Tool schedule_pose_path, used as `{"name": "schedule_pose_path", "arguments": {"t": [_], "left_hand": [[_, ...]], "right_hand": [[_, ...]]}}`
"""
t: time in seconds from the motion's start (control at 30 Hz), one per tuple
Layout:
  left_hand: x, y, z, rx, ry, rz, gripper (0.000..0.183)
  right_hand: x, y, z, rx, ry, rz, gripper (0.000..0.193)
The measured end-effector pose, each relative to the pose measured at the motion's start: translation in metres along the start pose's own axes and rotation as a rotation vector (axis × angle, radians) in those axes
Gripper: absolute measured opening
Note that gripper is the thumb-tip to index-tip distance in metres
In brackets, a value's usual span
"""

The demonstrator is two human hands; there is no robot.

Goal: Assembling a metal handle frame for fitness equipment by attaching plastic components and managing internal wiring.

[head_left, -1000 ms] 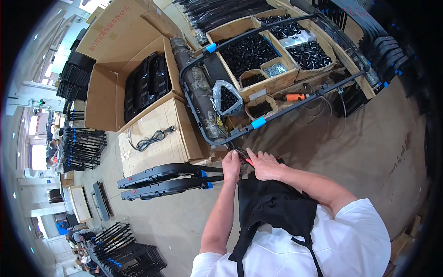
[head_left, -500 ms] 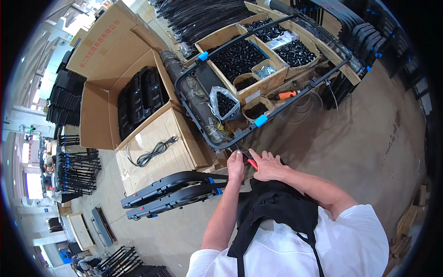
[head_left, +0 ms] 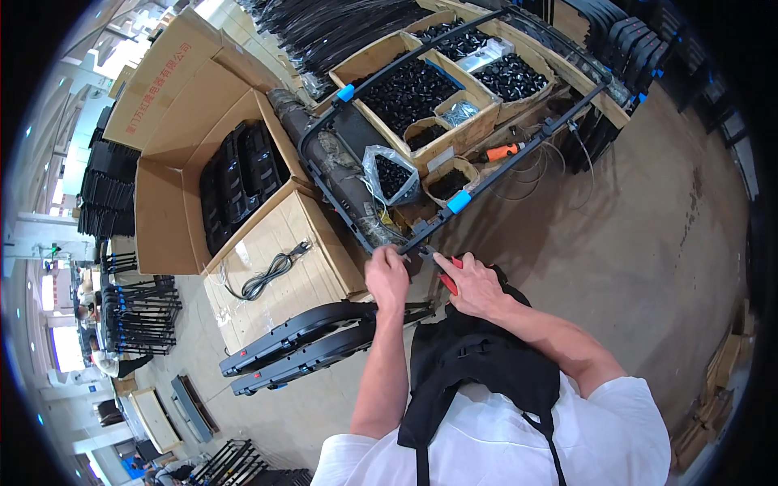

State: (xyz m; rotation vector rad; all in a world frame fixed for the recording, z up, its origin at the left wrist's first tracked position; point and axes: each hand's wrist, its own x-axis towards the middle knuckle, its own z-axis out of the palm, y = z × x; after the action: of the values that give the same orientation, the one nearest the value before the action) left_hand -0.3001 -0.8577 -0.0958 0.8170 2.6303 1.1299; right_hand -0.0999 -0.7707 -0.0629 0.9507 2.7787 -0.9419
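My right hand (head_left: 480,290) grips red-handled pliers (head_left: 448,283), their dark jaws pointing toward the near corner of a black tubular frame (head_left: 415,241). The handles look spread, and the jaws sit just beside the tube, apart from my left hand. At that same corner, my left hand (head_left: 387,279) has its fingers curled together and slightly blurred; whatever they hold is hidden. Blue clips (head_left: 459,202) wrap the frame's tube. Beneath the frame lies a thick dark padded roll (head_left: 350,180).
Beyond the frame stand wooden bins (head_left: 454,144) of small black parts, a bag of black parts (head_left: 392,176) and an orange-handled tool (head_left: 502,151). An open carton (head_left: 162,212) holds black mouldings. A coiled cable (head_left: 267,275) lies on a closed carton, with long black panels (head_left: 304,332) nearer me.
My left hand has moved left, away from the pliers. My right hand has drawn the pliers back a little from the frame corner, and their handles have spread. The view has shifted slightly.
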Motion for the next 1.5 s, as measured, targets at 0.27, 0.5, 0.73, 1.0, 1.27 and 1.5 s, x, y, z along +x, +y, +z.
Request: {"name": "schedule_pose_path", "arguments": {"t": [0.27, 0.5, 0.73, 1.0, 1.27, 1.5], "left_hand": [[0.033, 0.012, -0.01, 0.399, -0.032, 0.283, 0.027], [-0.054, -0.041, 0.049, -0.196, -0.301, -0.114, 0.025], [-0.057, -0.055, 0.079, -0.93, -0.281, -0.247, 0.024], [-0.052, -0.004, 0.042, -0.278, -0.207, -0.263, 0.034], [-0.044, 0.0, 0.031, -0.199, -0.179, -0.277, 0.033], [-0.042, -0.002, 0.039, -0.203, -0.153, -0.267, 0.032]], "right_hand": [[0.0, -0.009, 0.012, 0.002, 0.077, 0.004, 0.091], [-0.002, -0.017, -0.001, 0.172, -0.045, 0.097, 0.091], [0.013, -0.013, -0.005, 0.366, -0.221, 0.184, 0.095], [0.019, 0.02, -0.005, 1.286, -0.528, 0.341, 0.096], [0.018, 0.014, -0.006, 1.116, -0.524, 0.283, 0.1], [0.023, 0.019, -0.004, 0.724, -0.464, 0.129, 0.108]]}}
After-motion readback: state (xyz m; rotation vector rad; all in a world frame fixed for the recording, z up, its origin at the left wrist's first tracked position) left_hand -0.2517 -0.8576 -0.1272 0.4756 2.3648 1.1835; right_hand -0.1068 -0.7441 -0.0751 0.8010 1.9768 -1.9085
